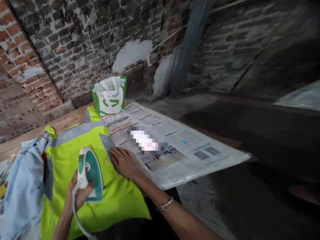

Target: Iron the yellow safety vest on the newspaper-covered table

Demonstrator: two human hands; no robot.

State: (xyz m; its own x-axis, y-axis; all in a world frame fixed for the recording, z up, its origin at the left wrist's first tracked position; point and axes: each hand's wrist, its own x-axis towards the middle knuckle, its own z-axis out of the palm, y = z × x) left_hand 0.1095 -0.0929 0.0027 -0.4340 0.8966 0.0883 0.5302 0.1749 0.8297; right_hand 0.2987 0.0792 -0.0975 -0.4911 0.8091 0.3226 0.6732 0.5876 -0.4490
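In the head view a bright yellow-green shirt with grey bands (pixel 125 196) lies spread over the table. My left hand (pixel 83 195) is wrapped round the handle of a white and teal clothes iron (pixel 96 176), which rests on the shirt with its tip pointing away from me. The iron's white cord (pixel 76 213) runs down past my left wrist. My right hand (pixel 125 162) lies flat, fingers stretched out, on the shirt's grey band at its right edge.
Newspaper under clear plastic (pixel 175 170) covers the table to the right, with a blurred-out bright patch (pixel 145 140) on it. A green and white bag (pixel 112 98) stands at the back. Light blue cloth (pixel 23 186) lies at left. A brick wall (pixel 82 43) rises behind.
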